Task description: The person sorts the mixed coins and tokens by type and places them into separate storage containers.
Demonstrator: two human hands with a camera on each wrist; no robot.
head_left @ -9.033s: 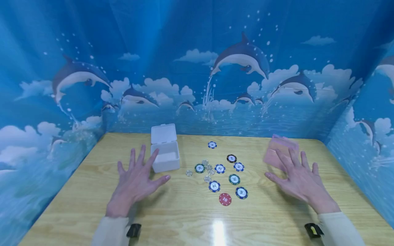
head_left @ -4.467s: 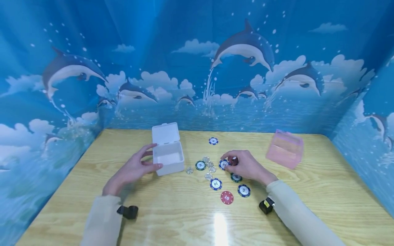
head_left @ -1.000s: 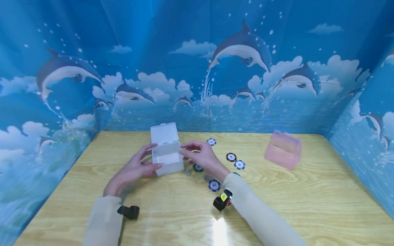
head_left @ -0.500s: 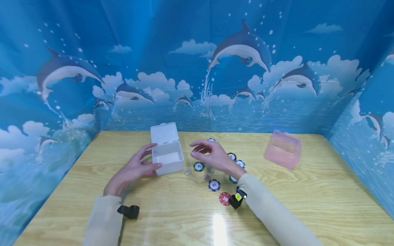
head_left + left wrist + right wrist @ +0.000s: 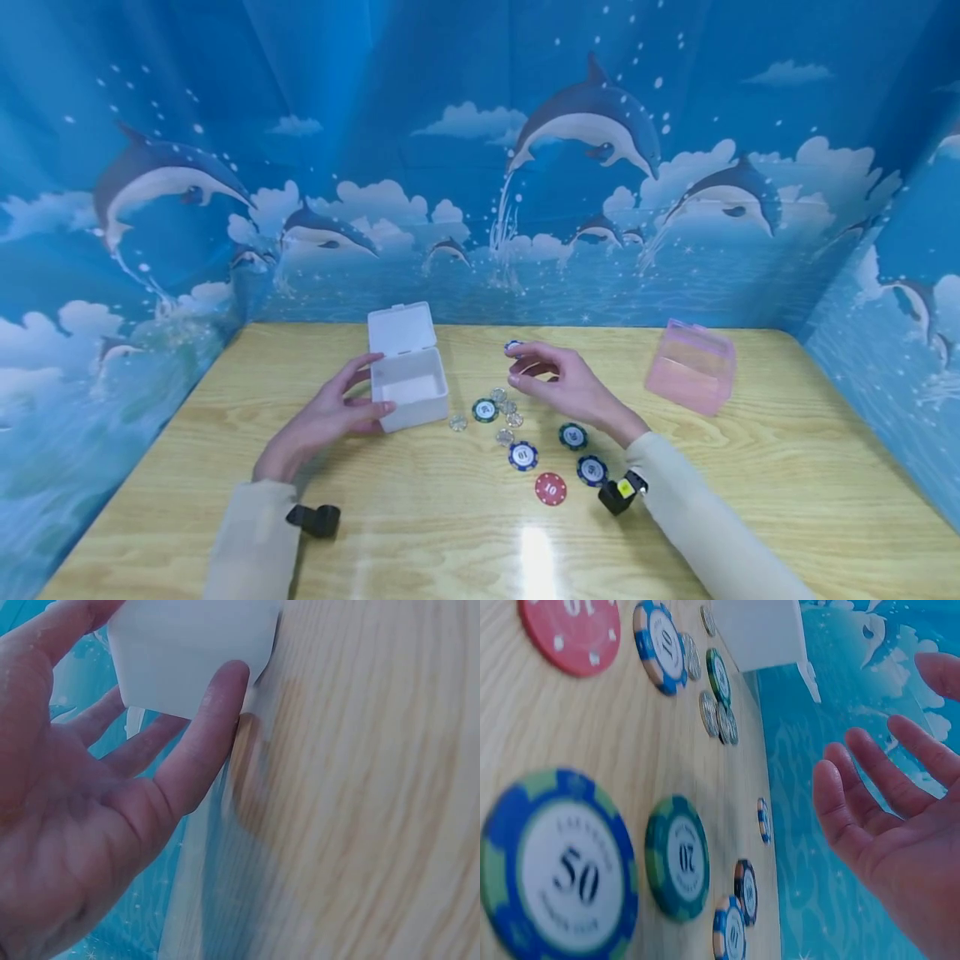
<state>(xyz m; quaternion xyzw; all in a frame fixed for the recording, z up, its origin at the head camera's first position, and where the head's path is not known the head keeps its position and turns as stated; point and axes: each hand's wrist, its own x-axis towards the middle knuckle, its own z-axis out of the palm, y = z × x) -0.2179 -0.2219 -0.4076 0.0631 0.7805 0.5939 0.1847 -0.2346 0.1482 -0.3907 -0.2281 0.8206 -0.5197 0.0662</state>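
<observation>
My left hand [image 5: 326, 421] holds the left side of a white plastic box [image 5: 418, 411], thumb at the front and fingers behind. The box's lid [image 5: 401, 329] stands open, and no chip shows inside. With loosely bent fingers and nothing in them, my right hand [image 5: 577, 387] hovers above the poker chips. Below it lie a green chip [image 5: 573, 436], a blue-green 50 chip [image 5: 592, 471], a blue 10 chip [image 5: 523, 455] and a red 10 chip [image 5: 551, 488]. The head view hides a black chip [image 5: 745, 891] and another blue chip [image 5: 730, 930] behind that hand.
Between box and chips lie several silver coins [image 5: 505, 437] around another green chip [image 5: 484, 410]. A far blue chip [image 5: 513, 345] is partly covered by my right fingers. An open pink translucent box [image 5: 690, 379] stands at the right. A dolphin-print curtain [image 5: 480, 250] encloses the table.
My right hand pinched a blue chip 4.5 seconds ago and reached the white box's right edge one second ago. It has since moved back right, holding nothing. My left hand has stayed on the box.
</observation>
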